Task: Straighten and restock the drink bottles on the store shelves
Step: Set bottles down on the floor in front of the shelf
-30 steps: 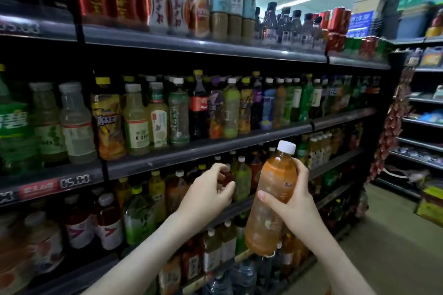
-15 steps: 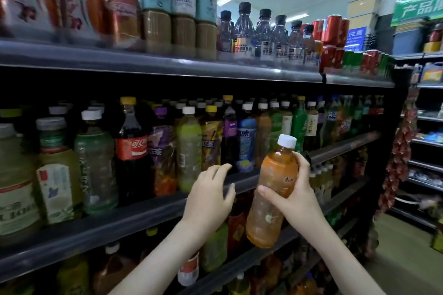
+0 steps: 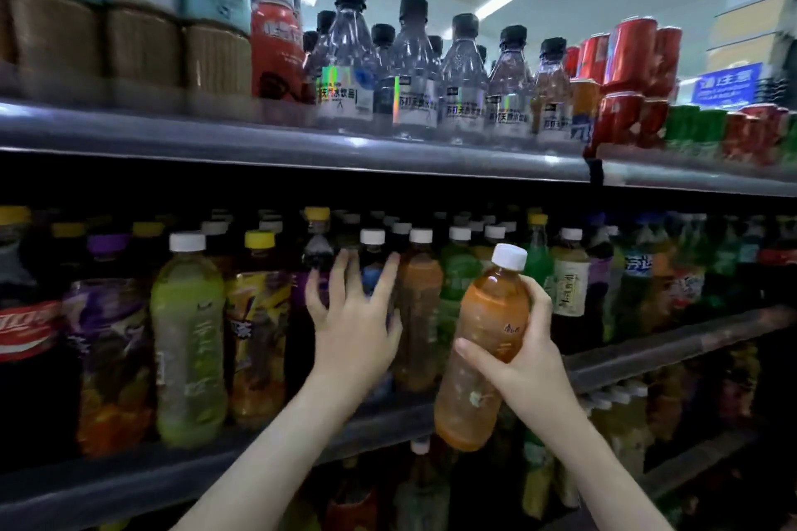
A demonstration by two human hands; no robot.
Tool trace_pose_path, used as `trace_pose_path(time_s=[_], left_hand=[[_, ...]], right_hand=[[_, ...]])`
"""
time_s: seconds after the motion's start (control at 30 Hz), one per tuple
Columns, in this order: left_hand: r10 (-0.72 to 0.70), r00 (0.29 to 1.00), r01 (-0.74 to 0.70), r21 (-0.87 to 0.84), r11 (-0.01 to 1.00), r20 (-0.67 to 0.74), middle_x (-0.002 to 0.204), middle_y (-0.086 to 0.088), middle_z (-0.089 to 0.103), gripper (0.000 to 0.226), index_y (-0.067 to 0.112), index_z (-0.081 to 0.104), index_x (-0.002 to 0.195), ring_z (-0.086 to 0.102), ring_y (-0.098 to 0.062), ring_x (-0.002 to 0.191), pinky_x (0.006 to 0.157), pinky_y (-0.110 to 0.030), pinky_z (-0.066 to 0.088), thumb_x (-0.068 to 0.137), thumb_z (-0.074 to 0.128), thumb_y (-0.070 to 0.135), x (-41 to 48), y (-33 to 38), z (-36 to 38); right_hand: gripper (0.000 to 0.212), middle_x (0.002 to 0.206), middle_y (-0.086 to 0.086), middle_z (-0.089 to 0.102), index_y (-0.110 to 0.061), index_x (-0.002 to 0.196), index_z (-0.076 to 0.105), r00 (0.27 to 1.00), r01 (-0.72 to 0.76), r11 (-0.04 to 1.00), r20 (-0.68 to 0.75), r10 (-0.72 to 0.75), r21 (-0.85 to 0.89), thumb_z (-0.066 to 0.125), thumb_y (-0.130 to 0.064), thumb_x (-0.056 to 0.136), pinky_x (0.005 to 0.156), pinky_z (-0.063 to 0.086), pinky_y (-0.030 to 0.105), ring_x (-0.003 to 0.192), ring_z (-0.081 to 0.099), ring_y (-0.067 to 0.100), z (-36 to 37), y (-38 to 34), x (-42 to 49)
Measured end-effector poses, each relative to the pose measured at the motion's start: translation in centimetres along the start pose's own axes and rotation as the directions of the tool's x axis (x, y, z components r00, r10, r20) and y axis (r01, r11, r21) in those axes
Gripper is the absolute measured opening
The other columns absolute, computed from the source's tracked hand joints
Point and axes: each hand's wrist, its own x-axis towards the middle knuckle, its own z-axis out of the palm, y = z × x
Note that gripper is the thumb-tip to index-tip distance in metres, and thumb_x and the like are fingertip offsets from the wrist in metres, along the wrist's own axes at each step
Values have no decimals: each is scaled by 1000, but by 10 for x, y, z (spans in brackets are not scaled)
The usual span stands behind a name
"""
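At the center of the frame, your left hand (image 3: 353, 328) reaches up toward the middle shelf (image 3: 647, 354). Its back faces you, and its fingers are straight, spread wide and holding nothing. The fingertips (image 3: 388, 272) lie over a dark bottle (image 3: 318, 248) and a blue-labelled bottle (image 3: 372, 238) in the front row. Blur keeps you from telling whether they touch.

Just right of it, your right hand (image 3: 524, 354) grips the orange bottle (image 3: 483, 341) round its middle. The thumb crosses the front and the other fingers curl round the far right side. You hold this bottle in front of the shelf edge, off the shelf.

Directly behind and between your 2 hands stands a shelved orange bottle (image 3: 420, 315) with a white cap, packed close among its neighbours. Farther left stand a green bottle (image 3: 187, 336) and a cola bottle (image 3: 26, 328). Across the upper part of the frame, the top shelf (image 3: 302, 151) carries clear bottles (image 3: 414, 69) with black caps. Red cans (image 3: 625, 69) stand at their right.

The orange bottle's long axis runs nearly upright. Its white cap points up and leans slightly right, and its base sits at the lower left.
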Motion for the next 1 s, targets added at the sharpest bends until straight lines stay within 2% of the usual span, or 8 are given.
trace_pose_path(time_s=[0.17,0.3,0.4,0.6,0.7,0.77,0.87,1.0], left_hand=[[-96,995,93,110,990,16,123,-28,55,85,22,44,141,27,-32,128,104,-53,9,66,77,45,18,5,21],[-155,988,155,3,988,2,110,-26,51,79,21,48,128,31,-36,114,96,-56,28,58,81,36,21,12,15],[-92,991,82,-107,991,-93,115,-21,43,72,23,43,126,37,-38,111,90,-55,37,64,79,31,5,16,4],[-131,959,41,-333,942,-252,126,-9,30,68,19,38,121,38,-33,118,100,-37,36,69,80,12,-39,3,-19],[-220,931,76,-438,896,-290,119,-16,34,71,17,35,113,41,-22,110,94,-31,43,63,83,0,-47,-7,-23],[-169,933,9,-447,895,-318,116,-19,35,67,14,35,111,39,-16,109,96,-20,40,65,82,0,-53,-8,-24],[-67,968,-55,-463,884,-243,120,-11,31,57,15,35,116,40,-21,112,97,-20,38,75,74,12,-51,-5,-27],[-26,1000,18,-447,894,-11,130,-14,34,61,26,32,122,38,-30,122,100,-29,35,79,75,19,-21,-3,-34]], right_hand=[[88,115,-23,48,-64,119,13,997,45,997,66,-49,58,79,-30,74,68,46,5,94,55,-15,-13,24,29],[87,113,-21,50,-62,119,14,995,59,990,70,-68,125,80,-28,73,69,47,10,93,56,-14,-12,30,39],[87,112,-21,51,-60,120,16,995,77,983,48,-86,164,80,-24,73,68,48,6,91,58,-14,-10,32,41],[86,113,-20,51,-57,123,19,996,73,977,38,-82,202,80,-23,72,67,50,9,92,59,-10,-10,32,41],[85,109,-22,53,-59,120,21,996,68,973,36,-77,221,80,-20,72,67,48,10,92,59,-12,-5,30,35],[85,107,-23,53,-58,120,21,997,49,972,52,-63,231,81,-19,73,66,47,6,90,58,-14,1,28,29],[86,106,-24,53,-53,126,21,995,30,975,88,-51,221,81,-21,73,68,47,8,91,57,-15,10,25,21],[86,105,-27,53,-52,127,21,995,10,975,95,-32,222,81,-24,73,71,47,11,94,56,-14,16,21,16]])
